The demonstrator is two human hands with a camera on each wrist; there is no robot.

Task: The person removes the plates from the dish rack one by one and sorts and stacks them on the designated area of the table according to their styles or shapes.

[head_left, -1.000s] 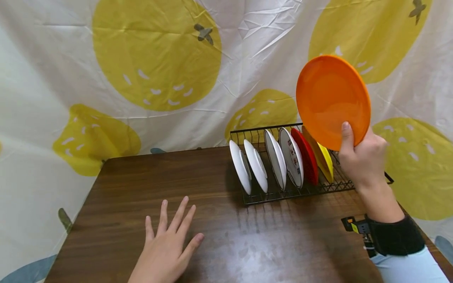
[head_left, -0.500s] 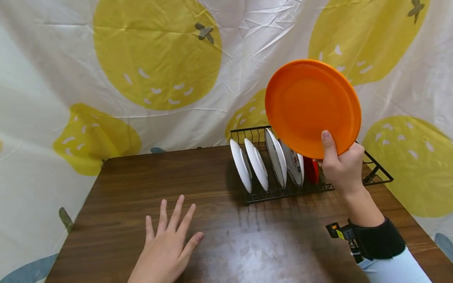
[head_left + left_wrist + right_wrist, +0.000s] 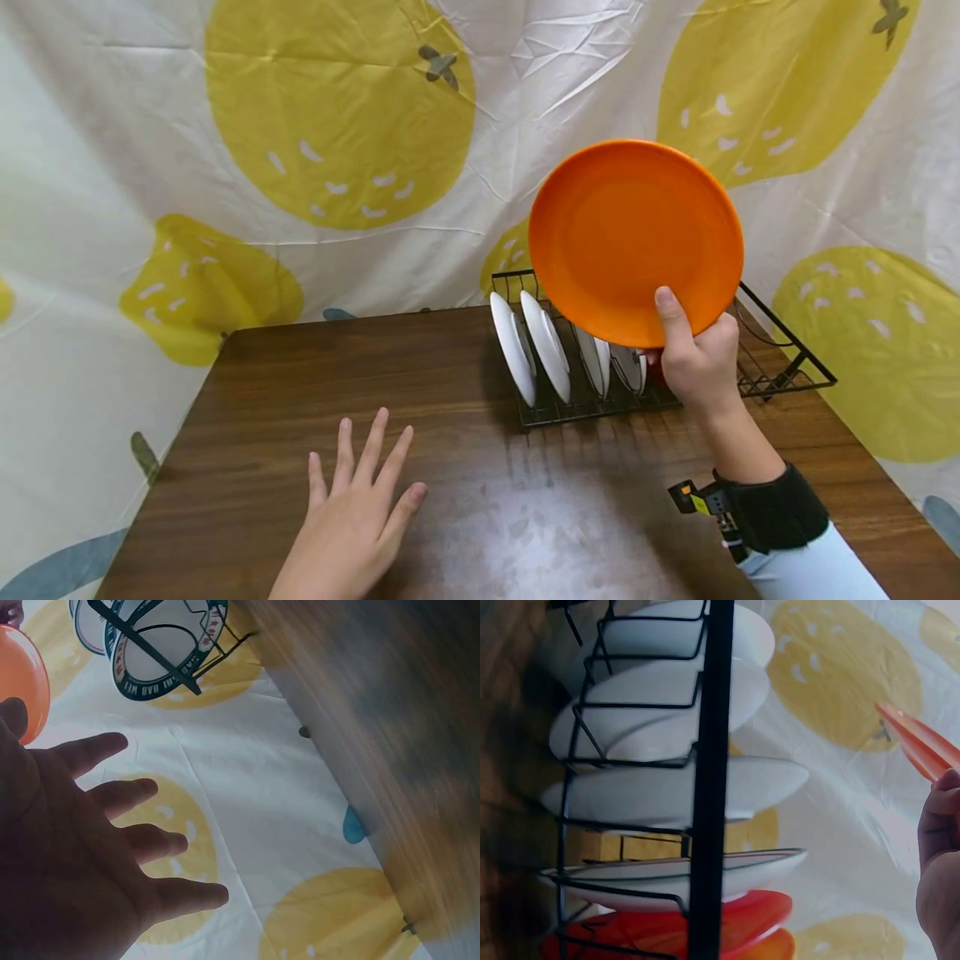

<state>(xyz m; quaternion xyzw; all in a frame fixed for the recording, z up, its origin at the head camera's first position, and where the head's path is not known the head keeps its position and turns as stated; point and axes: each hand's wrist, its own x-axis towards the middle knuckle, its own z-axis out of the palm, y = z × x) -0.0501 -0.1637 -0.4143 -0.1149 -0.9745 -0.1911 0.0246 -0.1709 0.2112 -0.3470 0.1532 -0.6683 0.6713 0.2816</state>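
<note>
Nearest, the left hand [image 3: 345,529] spreads straight, holding nothing, over the wood-grained table [image 3: 255,417]. Up and rightward, the right hand [image 3: 697,358] grips the smooth, round orange plate [image 3: 630,233] by its lower rim, before the black wire rack [image 3: 714,750] of leaning white plates [image 3: 543,346]; behind hangs creased, fruit-printed cloth [image 3: 337,125].

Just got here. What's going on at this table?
A person's right hand is holding up an orange plate, thumb on its face, clear of the black wire rack. The left hand holds nothing, fingers spread over the wooden table. In the rack, white plates stand on edge, with a red plate farther along. The orange plate partly hides the rack in the head view.
</note>
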